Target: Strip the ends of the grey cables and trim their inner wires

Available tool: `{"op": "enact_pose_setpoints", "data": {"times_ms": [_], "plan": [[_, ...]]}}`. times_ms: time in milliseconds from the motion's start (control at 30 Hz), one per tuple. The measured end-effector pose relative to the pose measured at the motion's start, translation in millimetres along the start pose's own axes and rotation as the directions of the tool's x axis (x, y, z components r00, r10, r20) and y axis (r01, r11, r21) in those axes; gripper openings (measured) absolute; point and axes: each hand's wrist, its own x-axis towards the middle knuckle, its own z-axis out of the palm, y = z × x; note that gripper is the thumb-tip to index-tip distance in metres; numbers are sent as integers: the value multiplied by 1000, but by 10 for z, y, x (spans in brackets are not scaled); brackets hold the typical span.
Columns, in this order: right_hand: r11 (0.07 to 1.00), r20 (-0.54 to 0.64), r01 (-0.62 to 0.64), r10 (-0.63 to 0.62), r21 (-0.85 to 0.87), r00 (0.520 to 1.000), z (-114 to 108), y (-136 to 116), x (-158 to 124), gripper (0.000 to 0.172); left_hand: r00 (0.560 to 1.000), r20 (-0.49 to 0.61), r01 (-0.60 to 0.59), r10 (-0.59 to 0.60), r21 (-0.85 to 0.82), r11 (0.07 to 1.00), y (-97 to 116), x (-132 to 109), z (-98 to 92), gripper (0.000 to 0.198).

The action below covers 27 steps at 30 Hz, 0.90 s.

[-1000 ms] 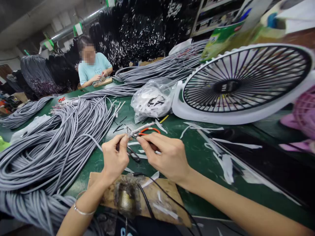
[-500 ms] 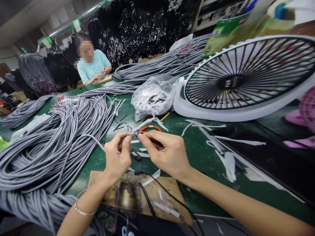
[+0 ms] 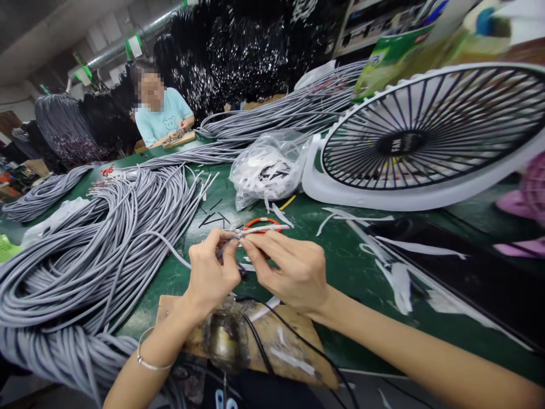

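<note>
My left hand [image 3: 215, 267] is closed round the end of a grey cable [image 3: 164, 237], which runs in from the coils on the left. From this end a whitish wrapped strand [image 3: 268, 228] points right, beside an orange wire [image 3: 260, 220] bent in a loop. My right hand [image 3: 292, 267] pinches at the stripped cable end, its fingertips almost touching those of the left. Exactly which strand sits between the right fingertips is hidden. Below both hands lies a wooden board [image 3: 298, 335] with a dark metal block [image 3: 225, 338] on it.
Coils of grey cable [image 3: 140, 227] cover the left side. A white fan [image 3: 400, 142] stands at right, near a clear bag of white scraps [image 3: 268, 170]. Black leads [image 3: 259, 346] cross the board. Across the green table [image 3: 179, 272], a person [image 3: 164, 116] sits working.
The whitish strand has swung down from pointing up-right to nearly level, over the orange loop. Both hands have shifted slightly right, their fingertips closer together at the cable end.
</note>
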Motion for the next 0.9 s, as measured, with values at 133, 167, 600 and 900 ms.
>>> {"op": "enact_pose_setpoints", "data": {"times_ms": [133,167,600,900], "plan": [[970,87,-221,212,105,973,-1,36,92,24,971,-126,-186,205,149,971,16,-32,2,15],[962,94,-252,243,106,966,-5,32,109,25,944,-158,-253,291,219,942,18,-42,2,17],[999,11,37,-38,30,999,-57,-62,-36,16,995,-96,27,-16,116,993,-141,64,-13,24],[996,86,-60,66,-72,994,-71,85,47,24,992,-119,-29,33,33,999,-23,30,-65,25]]}}
